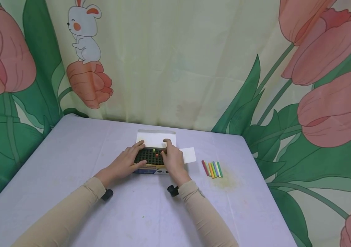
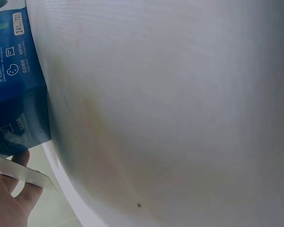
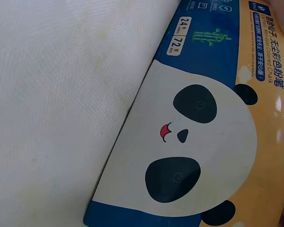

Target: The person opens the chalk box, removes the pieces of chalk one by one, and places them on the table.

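An open chalk box (image 1: 150,170) stands in the middle of the table, with a black holder (image 1: 144,156) full of round holes on top. One yellow-green chalk stick (image 1: 154,150) and a red chalk stick (image 1: 157,155) poke up from it. My left hand (image 1: 126,159) holds the box's left end, thumb along the front edge and fingers toward the back. In the left wrist view a white side flap (image 2: 23,174) lies across its fingers. The right hand (image 1: 173,160) is over the right end, its thumb and forefinger around an orange-red chalk stick (image 1: 162,151).
Behind the box its white lid (image 1: 156,138) stands raised, and a white flap (image 1: 189,155) sticks out at the right. Several coloured chalk sticks (image 1: 212,169) lie in a row on the table farther right. A panda picture (image 3: 199,142) covers the box front. A printed curtain (image 1: 169,68) hangs behind the table.
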`<state>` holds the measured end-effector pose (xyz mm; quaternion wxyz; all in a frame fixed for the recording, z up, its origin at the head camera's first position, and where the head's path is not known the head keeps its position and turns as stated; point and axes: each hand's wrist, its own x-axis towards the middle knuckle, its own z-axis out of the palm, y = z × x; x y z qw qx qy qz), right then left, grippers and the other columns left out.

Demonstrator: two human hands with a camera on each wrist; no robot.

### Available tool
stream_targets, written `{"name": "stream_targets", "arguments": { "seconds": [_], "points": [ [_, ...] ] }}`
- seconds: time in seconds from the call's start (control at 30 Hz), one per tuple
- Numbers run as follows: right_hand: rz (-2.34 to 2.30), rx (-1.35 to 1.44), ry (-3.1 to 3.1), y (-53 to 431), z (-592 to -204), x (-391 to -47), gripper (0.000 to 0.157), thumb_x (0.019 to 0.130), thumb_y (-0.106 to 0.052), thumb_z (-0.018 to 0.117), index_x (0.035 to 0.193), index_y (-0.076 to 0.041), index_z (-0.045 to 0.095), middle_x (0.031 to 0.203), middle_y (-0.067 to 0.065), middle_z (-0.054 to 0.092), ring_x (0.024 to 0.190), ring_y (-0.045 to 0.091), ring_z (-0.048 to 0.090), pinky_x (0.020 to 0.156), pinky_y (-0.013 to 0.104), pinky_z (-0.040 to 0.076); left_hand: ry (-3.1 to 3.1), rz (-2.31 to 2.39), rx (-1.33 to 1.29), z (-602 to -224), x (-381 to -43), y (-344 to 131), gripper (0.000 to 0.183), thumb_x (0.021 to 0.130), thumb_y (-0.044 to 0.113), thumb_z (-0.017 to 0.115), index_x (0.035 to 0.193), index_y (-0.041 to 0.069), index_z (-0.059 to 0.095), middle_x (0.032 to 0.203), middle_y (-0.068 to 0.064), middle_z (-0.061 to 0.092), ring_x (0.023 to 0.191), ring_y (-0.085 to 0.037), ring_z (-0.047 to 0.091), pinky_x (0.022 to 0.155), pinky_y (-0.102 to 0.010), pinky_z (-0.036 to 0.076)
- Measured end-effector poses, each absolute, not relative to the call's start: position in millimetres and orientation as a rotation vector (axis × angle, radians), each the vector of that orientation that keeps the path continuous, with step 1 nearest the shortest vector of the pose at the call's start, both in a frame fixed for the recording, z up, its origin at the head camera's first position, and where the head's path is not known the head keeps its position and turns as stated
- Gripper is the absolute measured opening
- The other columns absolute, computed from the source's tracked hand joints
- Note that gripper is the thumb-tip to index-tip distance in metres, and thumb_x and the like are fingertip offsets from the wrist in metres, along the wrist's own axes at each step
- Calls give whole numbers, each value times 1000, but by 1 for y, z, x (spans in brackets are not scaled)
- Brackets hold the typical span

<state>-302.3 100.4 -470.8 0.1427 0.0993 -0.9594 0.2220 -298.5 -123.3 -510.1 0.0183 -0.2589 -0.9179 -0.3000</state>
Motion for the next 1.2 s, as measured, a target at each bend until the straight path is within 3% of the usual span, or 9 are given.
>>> {"name": "stream_targets", "arguments": {
  "seconds": [1.2],
  "points": [
    [737, 345, -2663, 104, -479, -302, 65, 101, -13, 69, 156, -14, 35, 98, 3, 73, 73, 19, 68, 66, 35, 56, -2834, -924, -799, -512, -298, -122, 83, 103, 60, 53, 164, 9, 28, 174, -5, 17, 145, -42, 41, 117, -61, 35]
  ]
}}
